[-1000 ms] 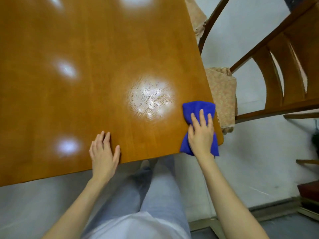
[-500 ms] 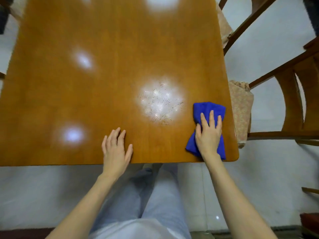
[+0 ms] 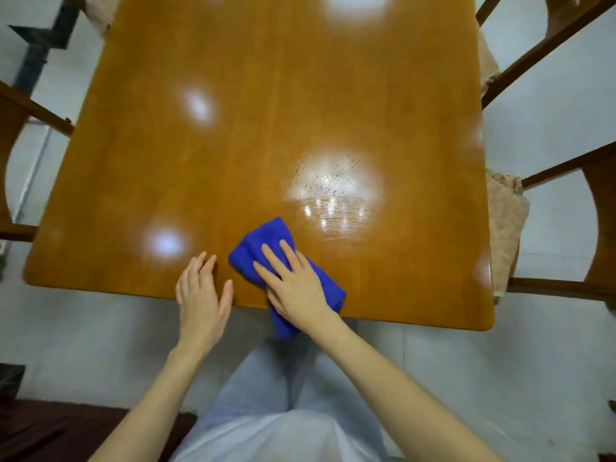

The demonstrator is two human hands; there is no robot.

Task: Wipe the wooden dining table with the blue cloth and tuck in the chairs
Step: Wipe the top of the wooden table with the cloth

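My right hand [image 3: 296, 288] presses the blue cloth [image 3: 263, 241] with straight fingers at the wooden table's [image 3: 266, 111] near edge, one end overhanging. My left hand [image 3: 201, 295] lies flat and open beside it. Wooden chairs [image 3: 596, 228] flank both sides.

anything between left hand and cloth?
Nothing, just a narrow strip of bare table, per the head view. Left hand lies flat at the near edge; right hand presses the cloth.

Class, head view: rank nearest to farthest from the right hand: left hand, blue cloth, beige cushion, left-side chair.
1. blue cloth, under the right hand
2. left hand, just left
3. beige cushion, far right
4. left-side chair, far left
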